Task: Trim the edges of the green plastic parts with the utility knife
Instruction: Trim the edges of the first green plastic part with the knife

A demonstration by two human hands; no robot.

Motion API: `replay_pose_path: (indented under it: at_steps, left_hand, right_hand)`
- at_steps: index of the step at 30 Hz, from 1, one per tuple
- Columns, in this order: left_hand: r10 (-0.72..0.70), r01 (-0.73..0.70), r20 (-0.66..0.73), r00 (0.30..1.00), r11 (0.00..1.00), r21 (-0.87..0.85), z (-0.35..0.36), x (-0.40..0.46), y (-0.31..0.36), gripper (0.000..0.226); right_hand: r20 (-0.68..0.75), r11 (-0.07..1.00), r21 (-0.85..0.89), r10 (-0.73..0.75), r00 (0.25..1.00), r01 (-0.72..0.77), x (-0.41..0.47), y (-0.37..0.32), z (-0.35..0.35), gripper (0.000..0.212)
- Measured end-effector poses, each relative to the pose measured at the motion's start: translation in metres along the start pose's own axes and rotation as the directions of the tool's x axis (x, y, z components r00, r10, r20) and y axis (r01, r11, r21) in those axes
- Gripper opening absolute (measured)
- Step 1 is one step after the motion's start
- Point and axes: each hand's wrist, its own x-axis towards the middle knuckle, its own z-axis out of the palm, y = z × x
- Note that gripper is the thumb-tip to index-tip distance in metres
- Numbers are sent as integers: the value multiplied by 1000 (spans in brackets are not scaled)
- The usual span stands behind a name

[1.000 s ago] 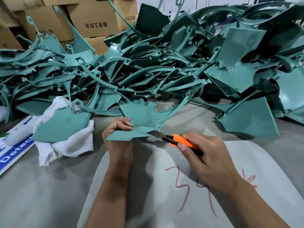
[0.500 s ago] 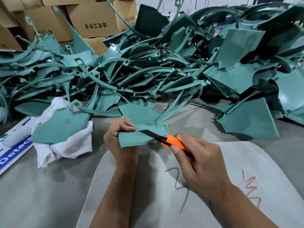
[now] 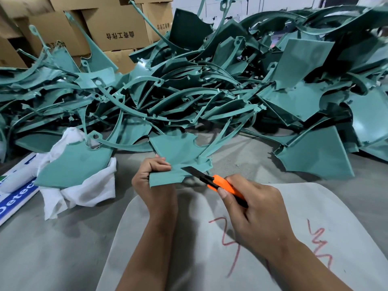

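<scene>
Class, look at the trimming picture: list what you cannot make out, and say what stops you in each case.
Head view only:
- Left hand fingertips: hidden under the green part they grip.
- Utility knife rear end: covered by the right hand.
- Blue sign: lettering cut off by the left edge.
- Red writing: partly hidden by the right arm.

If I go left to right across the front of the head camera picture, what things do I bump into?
Blue and white sign → white cloth → left hand → orange utility knife → right hand → red scribbles.
</scene>
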Motion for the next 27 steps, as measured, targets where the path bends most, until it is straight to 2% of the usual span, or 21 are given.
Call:
replay_pose_path:
  at_steps: [4,9,12,16,20,24,27]
  left_hand:
    - [-46,45,-19,999,998,-45,0,0,0,39]
    - [-103,101,-53,993,994,-52,-1,3,-3,47]
    - [-216,218,-96,972,976,0,-2,4,-6,58]
    - [-362,362,-181,914,932,-38,1,4,-2,38]
    - [-469,444,-156,870,880,-167,3,4,3,54]
    - [-566,507,-191,802,814,-286,1,9,4,38]
    - [-586,492,-190,788,784,-377,-1,12,5,39]
  right_hand:
    - [-9,994,-102,32,999,-32,1,3,-1,20]
    - [-103,957,-215,178,979,-196,7,15,-9,22]
    - [-134,979,-101,161,978,-175,7,21,-10,20]
    - [-175,999,-9,44,984,-47,7,12,-6,16]
    - [-269,1000,23,9,963,-3,8,11,-1,23]
    - [-302,997,7,79,950,-80,9,13,-2,17]
    - [-329,986,20,161,930,-164,11,17,-5,13]
